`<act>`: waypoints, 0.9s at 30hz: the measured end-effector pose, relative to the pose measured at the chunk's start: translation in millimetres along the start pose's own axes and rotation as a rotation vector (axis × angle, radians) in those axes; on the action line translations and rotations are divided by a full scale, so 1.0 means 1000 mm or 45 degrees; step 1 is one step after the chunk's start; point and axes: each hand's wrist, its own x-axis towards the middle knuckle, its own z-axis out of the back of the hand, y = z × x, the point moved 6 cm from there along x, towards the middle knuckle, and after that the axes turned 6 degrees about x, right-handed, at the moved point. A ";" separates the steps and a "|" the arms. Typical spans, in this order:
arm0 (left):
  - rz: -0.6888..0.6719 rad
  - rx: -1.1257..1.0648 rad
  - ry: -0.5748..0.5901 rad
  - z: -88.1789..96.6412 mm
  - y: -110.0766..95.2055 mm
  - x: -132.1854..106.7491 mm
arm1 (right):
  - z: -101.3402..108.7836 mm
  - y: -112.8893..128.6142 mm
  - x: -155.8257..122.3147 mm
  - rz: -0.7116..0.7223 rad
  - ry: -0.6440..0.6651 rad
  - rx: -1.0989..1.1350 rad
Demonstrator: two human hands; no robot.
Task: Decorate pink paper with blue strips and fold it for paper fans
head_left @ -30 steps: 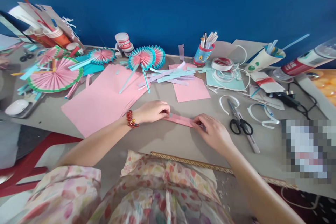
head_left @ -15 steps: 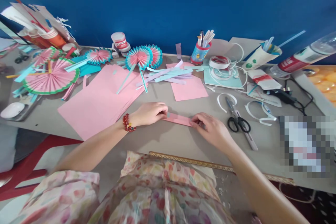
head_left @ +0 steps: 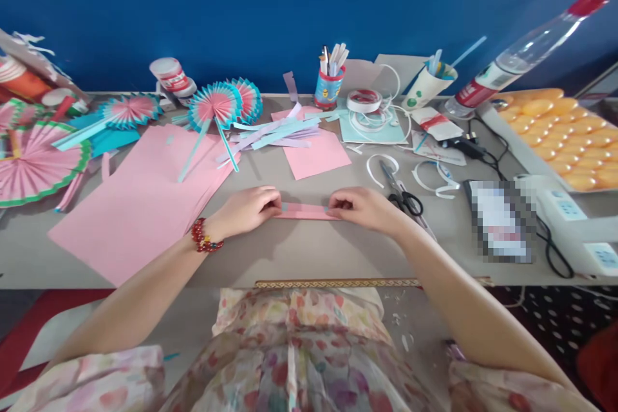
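The left hand (head_left: 246, 209) and the right hand (head_left: 364, 209) hold a narrow pink paper strip (head_left: 306, 211) crosswise over the front part of the bench (head_left: 309, 254). The left grip is closed, thumb against fingers, on the left end of the strip; the right grip is closed in the same way on the right end. The middle of the strip is exposed between the hands; whether its underside touches the bench cannot be determined. A red bead bracelet (head_left: 206, 238) encircles the left wrist. A stack of large pink sheets (head_left: 130, 199) lies to the left of the left hand. A smaller pink sheet (head_left: 318, 158) lies flat beyond the strip, with a loose pile of blue and lilac strips (head_left: 280, 132) beside and partly over it. A pink-and-blue pleated fan (head_left: 212, 109) stands at the rear left, near a white-and-red tub (head_left: 171, 80). A pencil cup (head_left: 329, 87) stands at the rear, with a tape roll (head_left: 364, 101) to its right. Scissors (head_left: 398, 188) with black handles lie just beside the right wrist. A clear bottle (head_left: 506, 71) with a red cap is positioned at the rear right.
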 end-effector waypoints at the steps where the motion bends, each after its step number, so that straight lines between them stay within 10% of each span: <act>1: 0.003 -0.001 0.003 0.000 0.000 0.000 | 0.001 0.000 0.001 0.000 0.006 -0.013; 27: 0.037 0.025 0.037 -0.002 -0.001 0.003 | 0.010 0.000 0.004 0.114 0.092 0.077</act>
